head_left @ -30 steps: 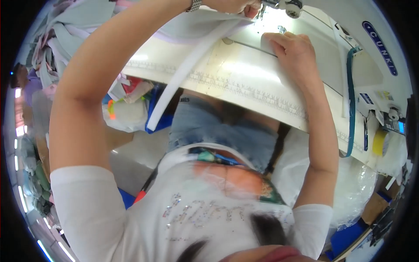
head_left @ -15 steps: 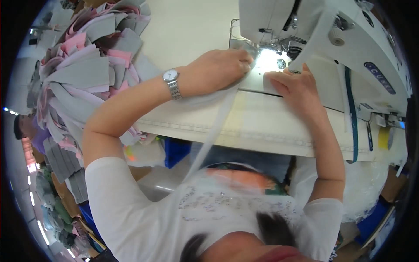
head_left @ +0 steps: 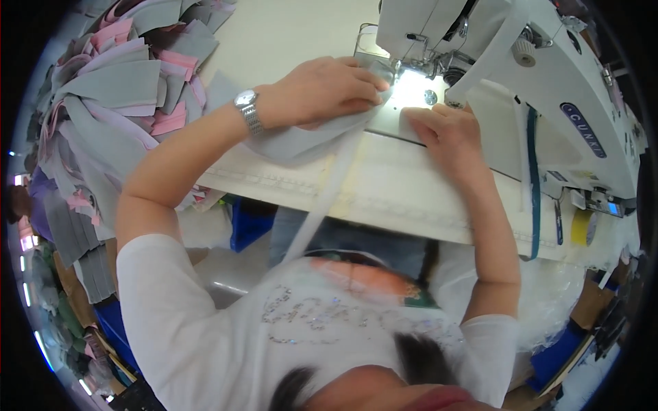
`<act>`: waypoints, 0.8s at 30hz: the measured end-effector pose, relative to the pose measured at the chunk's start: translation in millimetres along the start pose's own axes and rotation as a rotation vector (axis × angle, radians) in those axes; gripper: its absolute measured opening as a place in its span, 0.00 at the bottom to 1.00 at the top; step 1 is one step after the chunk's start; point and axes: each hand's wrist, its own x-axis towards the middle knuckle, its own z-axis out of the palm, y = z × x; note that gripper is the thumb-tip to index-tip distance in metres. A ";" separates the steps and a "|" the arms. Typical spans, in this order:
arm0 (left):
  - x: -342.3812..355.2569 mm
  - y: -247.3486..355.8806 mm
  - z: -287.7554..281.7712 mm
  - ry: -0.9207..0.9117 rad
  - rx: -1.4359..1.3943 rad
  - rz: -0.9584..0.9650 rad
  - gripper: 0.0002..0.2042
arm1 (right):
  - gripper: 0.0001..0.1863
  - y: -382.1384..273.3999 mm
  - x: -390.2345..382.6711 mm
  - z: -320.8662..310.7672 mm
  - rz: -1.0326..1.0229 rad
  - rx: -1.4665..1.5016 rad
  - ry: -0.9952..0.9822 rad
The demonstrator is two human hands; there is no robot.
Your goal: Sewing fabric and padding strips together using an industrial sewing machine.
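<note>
Grey fabric piece [head_left: 301, 140] is pressed flat at the sewing machine [head_left: 541, 75].
It is held under the open left hand [head_left: 322, 89] on the bench [head_left: 404, 192], its long axis toward the needle; the right hand [head_left: 445, 133], flat, is nearer.

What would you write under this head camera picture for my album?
Left hand and right hand press grey fabric flat at a white sewing machine.

grey and pink fabric pieces [head_left: 116, 96] lay heaped at counter's left | yellow tape roll [head_left: 581, 227] hung right | blue bin [head_left: 250, 220] sat below
</note>
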 end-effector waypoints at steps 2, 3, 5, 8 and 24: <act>1.3 -3.1 0.4 -0.037 -0.017 -0.003 0.10 | 0.08 -1.5 -1.3 0.5 0.069 -0.050 -0.044; 5.6 -3.4 -0.4 -0.056 -0.038 -0.001 0.10 | 0.08 -2.1 -2.2 1.7 0.081 -0.044 -0.037; 8.0 1.9 -0.9 -0.047 0.087 0.080 0.10 | 0.11 -4.3 -3.7 4.0 -0.144 -0.059 0.076; 9.2 0.8 -3.9 -0.008 0.256 0.216 0.11 | 0.13 -29.7 -2.5 5.3 -0.425 0.016 0.096; 22.5 -37.2 -22.3 -0.247 -0.058 0.185 0.11 | 0.12 -49.7 1.9 19.5 -0.356 0.067 0.055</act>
